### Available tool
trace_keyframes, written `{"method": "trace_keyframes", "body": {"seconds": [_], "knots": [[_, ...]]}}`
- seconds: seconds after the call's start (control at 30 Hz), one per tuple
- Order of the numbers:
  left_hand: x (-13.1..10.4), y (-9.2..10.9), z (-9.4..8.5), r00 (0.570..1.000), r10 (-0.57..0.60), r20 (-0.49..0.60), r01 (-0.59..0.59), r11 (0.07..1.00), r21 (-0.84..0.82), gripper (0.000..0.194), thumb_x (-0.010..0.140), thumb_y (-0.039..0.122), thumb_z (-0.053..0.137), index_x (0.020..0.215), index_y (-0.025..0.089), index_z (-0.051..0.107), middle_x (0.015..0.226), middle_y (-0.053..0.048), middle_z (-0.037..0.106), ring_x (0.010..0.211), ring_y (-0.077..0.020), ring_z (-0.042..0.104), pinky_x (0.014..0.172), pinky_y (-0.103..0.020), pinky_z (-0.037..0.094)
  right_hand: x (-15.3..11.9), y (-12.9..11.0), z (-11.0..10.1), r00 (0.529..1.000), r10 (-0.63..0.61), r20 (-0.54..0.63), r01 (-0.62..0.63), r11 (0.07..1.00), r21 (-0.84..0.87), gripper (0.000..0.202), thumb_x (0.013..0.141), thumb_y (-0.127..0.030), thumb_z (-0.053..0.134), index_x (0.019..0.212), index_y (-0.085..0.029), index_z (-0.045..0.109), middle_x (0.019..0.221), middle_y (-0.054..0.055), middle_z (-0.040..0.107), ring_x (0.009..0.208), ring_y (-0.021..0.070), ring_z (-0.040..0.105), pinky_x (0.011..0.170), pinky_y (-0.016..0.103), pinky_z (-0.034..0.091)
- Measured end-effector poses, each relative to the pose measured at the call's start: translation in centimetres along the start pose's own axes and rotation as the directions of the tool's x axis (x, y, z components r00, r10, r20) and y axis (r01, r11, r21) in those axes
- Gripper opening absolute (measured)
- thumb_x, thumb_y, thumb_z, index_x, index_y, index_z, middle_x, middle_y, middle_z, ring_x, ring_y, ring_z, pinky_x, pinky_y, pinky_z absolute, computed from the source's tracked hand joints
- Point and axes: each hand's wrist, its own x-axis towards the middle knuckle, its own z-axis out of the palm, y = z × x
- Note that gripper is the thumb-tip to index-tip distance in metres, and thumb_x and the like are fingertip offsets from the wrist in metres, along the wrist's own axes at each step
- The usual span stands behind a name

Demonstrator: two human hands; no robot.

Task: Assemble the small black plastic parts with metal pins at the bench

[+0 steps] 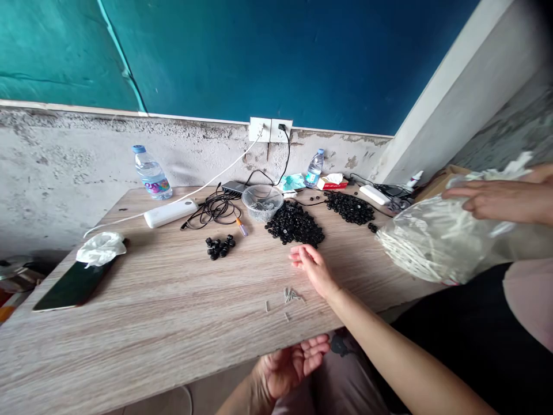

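Note:
My right hand [313, 266] is over the table, just in front of the larger pile of black parts [294, 223]; its fingers are curled together, and what they hold, if anything, is too small to name. Palm up and fingers spread, my left hand [294, 366] is below the table's front edge with nothing visible in it. Several small pale pins [291, 295] lie on the wood between the hands. A round clear tub [262, 206] of small metal pieces stands behind the black pile. A small group of black parts [219, 248] is further left.
At the right, another person's hand [479, 199] reaches over a clear bag [423, 236] of white strips. A second black pile [349, 207], bottles, cables, a white power bank [171, 213] and a dark phone [75, 285] are on the table [173, 323].

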Motion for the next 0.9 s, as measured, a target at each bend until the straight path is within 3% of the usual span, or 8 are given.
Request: {"method": "trace_keyframes", "body": {"seconds": [0.17, 0.3, 0.4, 0.53, 0.67, 0.77, 0.9], "knots": [[0.1, 0.0, 0.0, 1.000, -0.022, -0.009, 0.022, 1.000, -0.019, 0.033, 0.099, 0.017, 0.054, 0.115, -0.006, 0.072, 0.115, -0.020, 0.075, 0.102, -0.0185, 0.072, 0.091, -0.023, 0.052, -3.8, 0.4, 1.5, 0.994, 0.108, 0.029, -0.111, 0.983, 0.148, 0.037, 0.087, -0.057, 0.070, 0.101, -0.022, 0.071, 0.109, 0.006, 0.073, 0.093, 0.0165, 0.071, 0.075, 0.030, 0.060], [0.1, 0.2, -0.1, 0.999, -0.035, -0.028, 0.035, 0.999, -0.023, 0.037, 0.103, 0.015, 0.043, 0.112, -0.005, 0.073, 0.110, -0.020, 0.077, 0.099, -0.0172, 0.073, 0.089, -0.021, 0.052, -4.1, 0.5, 0.7, 0.995, 0.102, -0.002, -0.100, 0.979, 0.176, 0.030, 0.096, -0.048, 0.058, 0.103, -0.022, 0.070, 0.106, 0.006, 0.074, 0.086, 0.0109, 0.070, 0.075, 0.023, 0.059], [-0.2, 0.4, -0.2, 0.999, -0.037, -0.029, 0.036, 0.999, -0.019, 0.040, 0.104, 0.016, 0.040, 0.114, -0.006, 0.072, 0.111, -0.020, 0.076, 0.099, -0.0166, 0.073, 0.090, -0.021, 0.052, -3.7, 0.1, -0.1, 0.999, 0.040, 0.008, -0.040, 0.996, 0.078, 0.032, 0.100, -0.044, 0.048, 0.106, -0.021, 0.070, 0.108, 0.009, 0.074, 0.087, 0.0125, 0.070, 0.079, 0.027, 0.060], [-0.4, 0.4, -0.4, 0.999, -0.032, -0.021, 0.032, 0.999, -0.008, 0.035, 0.102, 0.015, 0.046, 0.112, -0.003, 0.073, 0.114, -0.020, 0.075, 0.102, -0.0170, 0.072, 0.092, -0.022, 0.050, -4.2, -0.8, -1.0, 0.994, -0.090, 0.063, 0.100, 0.977, -0.190, 0.036, 0.103, -0.042, 0.040, 0.117, -0.023, 0.068, 0.119, 0.010, 0.070, 0.101, 0.0198, 0.069, 0.089, 0.039, 0.060], [0.0, 0.4, -0.5, 0.999, -0.032, -0.015, 0.032, 0.999, 0.001, 0.028, 0.097, 0.015, 0.056, 0.111, -0.002, 0.074, 0.116, -0.020, 0.074, 0.104, -0.0184, 0.071, 0.094, -0.023, 0.050, -5.6, -1.1, -1.8, 0.955, -0.182, 0.234, 0.279, 0.820, -0.500, 0.025, 0.093, -0.022, 0.058, 0.112, -0.025, 0.075, 0.126, 0.009, 0.067, 0.122, 0.0273, 0.058, 0.113, 0.049, 0.044], [0.5, 0.4, -0.4, 0.999, -0.032, -0.016, 0.032, 0.999, 0.006, 0.024, 0.095, 0.015, 0.061, 0.104, -0.002, 0.075, 0.108, -0.020, 0.076, 0.100, -0.0186, 0.071, 0.093, -0.023, 0.050, -7.1, -0.7, -1.8, 0.923, -0.161, 0.348, 0.362, 0.669, -0.649, 0.038, 0.090, -0.008, 0.053, 0.117, -0.023, 0.074, 0.127, 0.010, 0.067, 0.121, 0.0286, 0.058, 0.112, 0.050, 0.043], [1.1, 0.4, -0.4, 0.999, 0.001, -0.034, -0.001, 1.000, -0.001, 0.013, 0.092, 0.011, 0.065, 0.097, 0.009, 0.076, 0.090, -0.011, 0.078, 0.089, -0.0178, 0.072, 0.092, -0.027, 0.050, -9.6, -0.1, -1.4, 0.914, -0.130, 0.383, 0.394, 0.502, -0.770, 0.045, 0.090, -0.003, 0.046, 0.126, -0.019, 0.069, 0.126, 0.014, 0.066, 0.118, 0.0301, 0.059, 0.105, 0.049, 0.050]]}}
